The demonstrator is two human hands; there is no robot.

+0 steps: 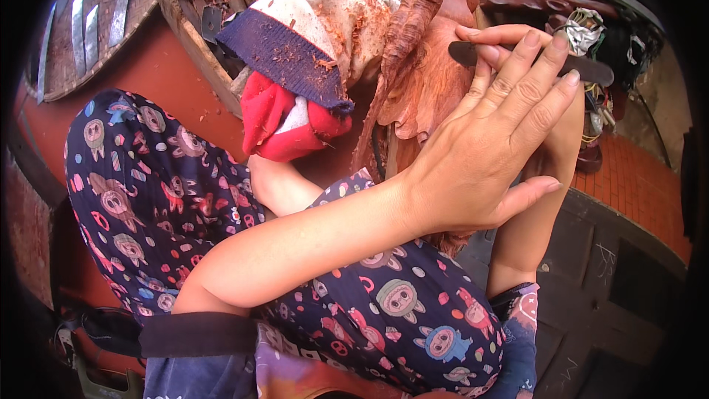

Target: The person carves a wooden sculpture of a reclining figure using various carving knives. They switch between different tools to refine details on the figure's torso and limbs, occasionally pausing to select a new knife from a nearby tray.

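Observation:
A reddish wood carving (421, 103) with draped folds and a rough twisted edge stands in front of my knees. Over its right side my right hand (508, 34) is closed on a dark flat strip (592, 70) with rounded ends, which may be a scraper blade. Most of that hand is hidden behind my left hand (480, 151). My left arm crosses from the lower left, and the left fingers lie stretched out over the right hand and the strip, with the thumb apart. Whether the left fingertips press on the strip cannot be made out.
Left of the carving lies a white, navy and red cloth (295, 37) strewn with wood shavings. A wooden box (196, 48) and a round tray (63, 77) of metal blades are farther left. Crumpled foil (583, 29) and clutter stand at right, beside a dark panel (591, 273).

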